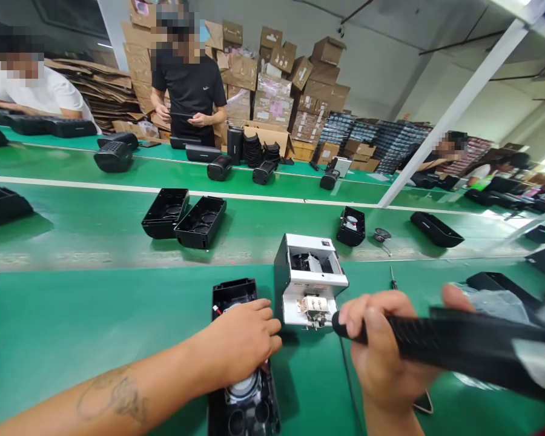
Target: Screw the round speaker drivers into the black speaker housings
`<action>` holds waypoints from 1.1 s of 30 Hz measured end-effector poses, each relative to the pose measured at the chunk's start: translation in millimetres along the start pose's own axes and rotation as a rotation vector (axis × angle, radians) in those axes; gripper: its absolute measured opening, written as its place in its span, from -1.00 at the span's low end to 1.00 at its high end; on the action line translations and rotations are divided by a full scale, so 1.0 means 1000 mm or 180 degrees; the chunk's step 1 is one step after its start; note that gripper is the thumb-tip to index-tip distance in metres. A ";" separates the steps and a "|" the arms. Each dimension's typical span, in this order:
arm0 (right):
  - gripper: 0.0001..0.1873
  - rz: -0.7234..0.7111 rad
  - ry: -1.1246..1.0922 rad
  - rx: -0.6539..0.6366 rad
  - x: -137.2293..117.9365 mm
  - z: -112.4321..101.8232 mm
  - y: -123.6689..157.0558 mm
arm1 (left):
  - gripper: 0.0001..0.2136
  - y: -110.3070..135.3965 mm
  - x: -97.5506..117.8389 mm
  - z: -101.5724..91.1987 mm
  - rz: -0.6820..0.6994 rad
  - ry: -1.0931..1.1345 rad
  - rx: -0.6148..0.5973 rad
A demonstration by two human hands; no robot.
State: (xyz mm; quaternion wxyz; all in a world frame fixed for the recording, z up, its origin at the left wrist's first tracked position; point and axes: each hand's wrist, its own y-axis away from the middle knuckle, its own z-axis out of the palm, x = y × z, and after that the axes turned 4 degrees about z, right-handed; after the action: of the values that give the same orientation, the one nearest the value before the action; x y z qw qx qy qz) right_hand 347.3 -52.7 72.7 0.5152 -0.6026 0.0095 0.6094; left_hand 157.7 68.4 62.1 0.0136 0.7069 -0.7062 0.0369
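Observation:
My left hand [240,340] lies on a black speaker housing [241,399] that rests on the green bench, fingers curled over its upper part, where a round speaker cone shows just below the hand. My right hand [381,348] is wrapped around a black electric screwdriver [458,345], whose tip points left at the front of a small white screw feeder box [309,280]. The feeder stands just right of the housing.
Two empty black housings [184,218] lie on the green conveyor [95,242], with another housing [350,226], a loose speaker driver [382,235] and a black tray [436,229] farther right. A small screwdriver [393,278] lies by the feeder. Other people work across the belt; cardboard boxes [281,85] are stacked behind.

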 end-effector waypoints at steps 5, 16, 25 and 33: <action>-0.39 0.0008 0.0127 -0.0220 0.020 0.009 -0.008 | -0.90 0.042 -0.016 -0.011 -0.1189 0.0237 -0.0245; -0.27 0.1061 -0.0568 -0.0147 -0.021 0.019 0.035 | -0.46 0.112 0.020 0.023 -0.3232 0.2089 0.0342; -0.33 0.0811 -0.0824 -0.0212 -0.006 0.076 0.048 | -0.37 0.101 0.061 0.077 -0.3457 0.2777 0.1118; -0.38 0.0706 -0.0596 -0.0553 0.026 0.084 0.065 | -0.41 0.109 0.054 0.082 -0.3209 0.2841 0.1188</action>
State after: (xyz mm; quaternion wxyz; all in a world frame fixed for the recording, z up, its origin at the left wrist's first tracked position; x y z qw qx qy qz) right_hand 251.2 -14.4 36.6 0.3894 -0.5807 -0.0248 0.7145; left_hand 51.1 8.4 -19.0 0.1962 0.8562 -0.2008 0.4338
